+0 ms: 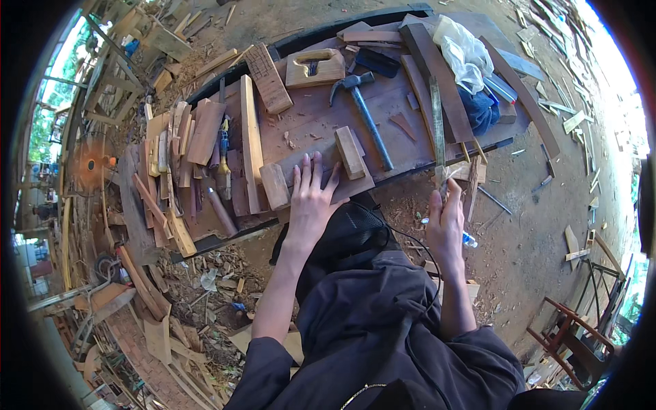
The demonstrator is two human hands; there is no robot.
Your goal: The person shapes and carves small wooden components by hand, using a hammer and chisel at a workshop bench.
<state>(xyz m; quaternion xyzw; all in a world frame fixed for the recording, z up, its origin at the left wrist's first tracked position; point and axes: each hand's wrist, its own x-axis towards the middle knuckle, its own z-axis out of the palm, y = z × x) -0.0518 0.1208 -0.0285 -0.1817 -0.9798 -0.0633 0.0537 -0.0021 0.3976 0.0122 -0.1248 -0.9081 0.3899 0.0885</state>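
Observation:
My left hand lies with fingers stretched out on a dark wooden board near the bench's front edge. A pale wood block is beside its fingers on the left, and another wood block stands to the right of them. Off the front edge, at the right, my right hand is closed around the near end of a long, narrow flat metal file. The file points away from me over the bench; its gripped end is partly hidden by my fingers. A claw hammer with a blue handle lies between the hands, farther back.
The workbench carries a wooden-handled saw, a dark case, a long dark plank and a white plastic bag. Several offcuts and a chisel crowd its left end. Scraps cover the floor; a wooden chair stands lower right.

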